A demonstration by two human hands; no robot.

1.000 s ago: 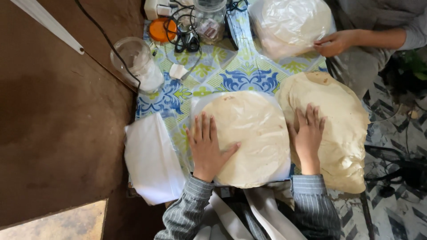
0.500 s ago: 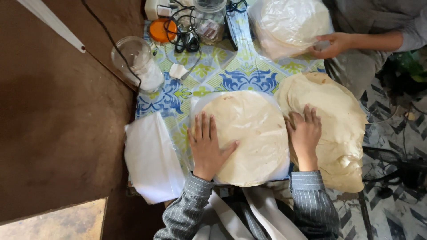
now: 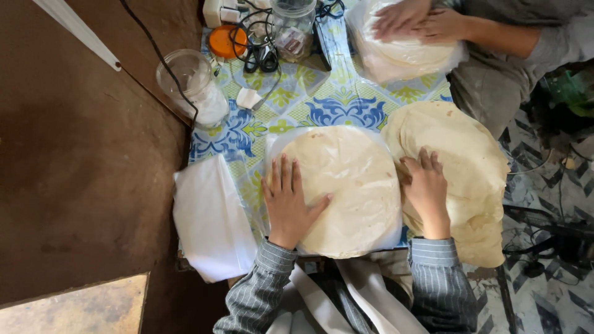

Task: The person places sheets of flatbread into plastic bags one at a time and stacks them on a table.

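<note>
A round pale flatbread (image 3: pixel 349 185) lies flat on a clear plastic sheet in front of me. My left hand (image 3: pixel 288 201) rests palm down on its left part, fingers spread. My right hand (image 3: pixel 426 188) lies at its right edge, fingers curled over the seam with a tall stack of flatbreads (image 3: pixel 461 167) beside it. Neither hand grips anything.
A pile of white plastic bags (image 3: pixel 210 216) lies at the left. Another person's hands (image 3: pixel 411 18) press on a bagged stack of flatbreads (image 3: pixel 402 52) at the far right. A clear jar (image 3: pixel 189 83), an orange lid (image 3: pixel 226 40), cables and a glass jar (image 3: pixel 294 25) sit at the back on the patterned tablecloth (image 3: pixel 340 105).
My right hand's fingers have curled in at the flatbread's edge. The other person has brought both hands onto the bagged stack. My left hand has stayed put.
</note>
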